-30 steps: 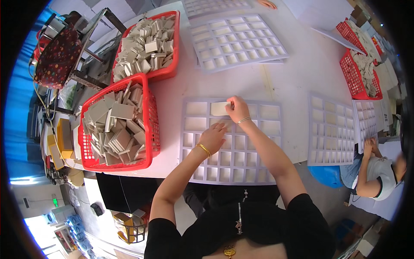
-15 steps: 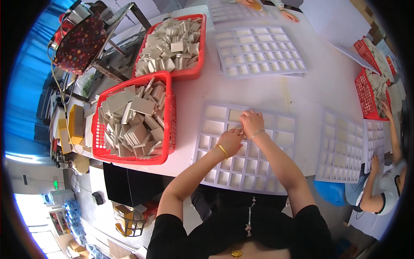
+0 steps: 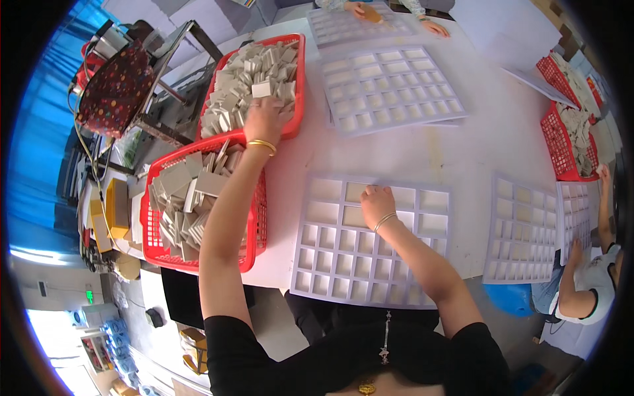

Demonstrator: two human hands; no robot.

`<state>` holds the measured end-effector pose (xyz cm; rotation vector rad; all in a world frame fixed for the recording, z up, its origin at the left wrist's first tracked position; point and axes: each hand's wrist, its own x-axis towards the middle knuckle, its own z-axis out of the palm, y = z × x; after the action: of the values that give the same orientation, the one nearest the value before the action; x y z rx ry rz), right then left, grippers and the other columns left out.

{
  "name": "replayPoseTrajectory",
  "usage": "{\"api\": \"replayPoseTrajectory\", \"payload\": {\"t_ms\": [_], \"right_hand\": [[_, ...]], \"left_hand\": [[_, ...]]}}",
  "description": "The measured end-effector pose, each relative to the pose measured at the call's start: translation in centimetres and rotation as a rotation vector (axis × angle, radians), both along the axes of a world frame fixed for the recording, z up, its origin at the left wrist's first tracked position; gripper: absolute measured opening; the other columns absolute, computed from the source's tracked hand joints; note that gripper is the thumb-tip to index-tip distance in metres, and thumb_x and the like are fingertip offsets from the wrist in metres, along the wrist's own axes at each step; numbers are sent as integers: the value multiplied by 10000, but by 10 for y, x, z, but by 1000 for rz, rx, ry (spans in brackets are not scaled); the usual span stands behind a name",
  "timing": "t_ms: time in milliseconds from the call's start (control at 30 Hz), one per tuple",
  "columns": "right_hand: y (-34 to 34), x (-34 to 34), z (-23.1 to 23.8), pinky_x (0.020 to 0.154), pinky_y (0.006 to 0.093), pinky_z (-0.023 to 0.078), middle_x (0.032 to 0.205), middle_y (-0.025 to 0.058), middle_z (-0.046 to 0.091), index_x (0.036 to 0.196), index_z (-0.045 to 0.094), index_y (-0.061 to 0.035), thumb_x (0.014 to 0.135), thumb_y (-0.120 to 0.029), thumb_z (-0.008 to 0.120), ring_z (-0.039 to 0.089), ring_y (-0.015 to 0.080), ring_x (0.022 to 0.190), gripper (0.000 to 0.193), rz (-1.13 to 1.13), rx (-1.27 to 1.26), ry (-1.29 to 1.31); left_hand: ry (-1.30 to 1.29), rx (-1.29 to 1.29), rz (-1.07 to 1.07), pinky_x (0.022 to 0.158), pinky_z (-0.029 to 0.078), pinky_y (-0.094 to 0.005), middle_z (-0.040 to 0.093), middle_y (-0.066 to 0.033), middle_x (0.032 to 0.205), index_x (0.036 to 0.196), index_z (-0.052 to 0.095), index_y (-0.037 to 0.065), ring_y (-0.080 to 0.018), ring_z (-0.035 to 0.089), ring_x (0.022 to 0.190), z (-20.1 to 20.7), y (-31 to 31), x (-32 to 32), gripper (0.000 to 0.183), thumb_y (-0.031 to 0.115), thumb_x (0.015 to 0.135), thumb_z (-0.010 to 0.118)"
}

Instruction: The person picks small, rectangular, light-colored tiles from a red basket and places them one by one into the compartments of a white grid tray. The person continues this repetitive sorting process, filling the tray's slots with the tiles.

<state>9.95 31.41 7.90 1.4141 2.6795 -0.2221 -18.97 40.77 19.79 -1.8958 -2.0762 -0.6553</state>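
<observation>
A pale lavender compartment tray (image 3: 297,267) lies before me on the white table. Two of its upper compartments hold beige square tiles (image 3: 353,216), darker than the white cells around them. Over those upper compartments is my right hand (image 3: 378,204), its fingers curled in; whatever they may hold is hidden. My left hand (image 3: 263,122) reaches into the far red basket (image 3: 302,82), thumb apart from the fingers, touching the heaped pale tiles (image 3: 231,99). Its fingertips are partly lost among them. Nearer me, a second red basket (image 3: 263,214) holds larger beige tiles (image 3: 173,181), beneath my left forearm.
More compartment trays (image 3: 396,89) lie stacked across the table, with another tray (image 3: 522,228) to the right. Other people's hands (image 3: 434,28) work at the far edge and at the right. Red baskets (image 3: 551,138) stand far right; a metal-framed rack (image 3: 162,99) stands left.
My left hand has left the tray and moved up and left into the far basket. My right hand stays over the upper compartments, its fingers more curled. The view has shifted slightly.
</observation>
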Motion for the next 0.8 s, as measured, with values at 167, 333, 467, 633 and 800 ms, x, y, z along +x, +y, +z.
{"api": "replayPoseTrajectory", "payload": {"t_ms": [167,333,467,633,800], "right_hand": [[-5,3,-2,945,419,368,1110,72,583,1008,670,-69,782,-129,583,528,236,1059,250,-3,54,14],[-10,5,-8,988,428,348,1148,77,551,1067,647,-58,792,-131,576,492,244,1097,294,2,78,37],[-13,10,-20,988,423,349,1159,77,536,1093,632,-46,799,-128,570,481,244,1103,312,-13,116,81],[-15,6,-13,964,407,358,1156,85,530,1110,620,-40,802,-121,562,478,241,1099,324,-12,70,59],[-17,4,-13,864,375,401,1080,100,562,1084,620,-34,807,-157,568,531,240,954,308,32,179,103]], "left_hand": [[207,-370,198,829,501,-484,530,-165,1174,1252,493,211,-367,569,1063,-6,35,-18,472,249,811,656],[415,-234,245,744,525,-419,614,-109,997,1036,584,176,-301,660,851,-30,54,-28,225,215,821,635],[130,-129,163,718,520,-462,607,-156,983,1017,584,142,-362,640,835,-17,51,-21,185,138,832,590],[-222,267,111,722,496,-430,645,-173,902,1018,593,103,-366,620,841,-20,47,-37,202,70,821,569],[-1054,506,63,595,504,-286,665,-80,861,1043,567,62,-201,645,700,-27,51,-60,197,45,850,600]]}}
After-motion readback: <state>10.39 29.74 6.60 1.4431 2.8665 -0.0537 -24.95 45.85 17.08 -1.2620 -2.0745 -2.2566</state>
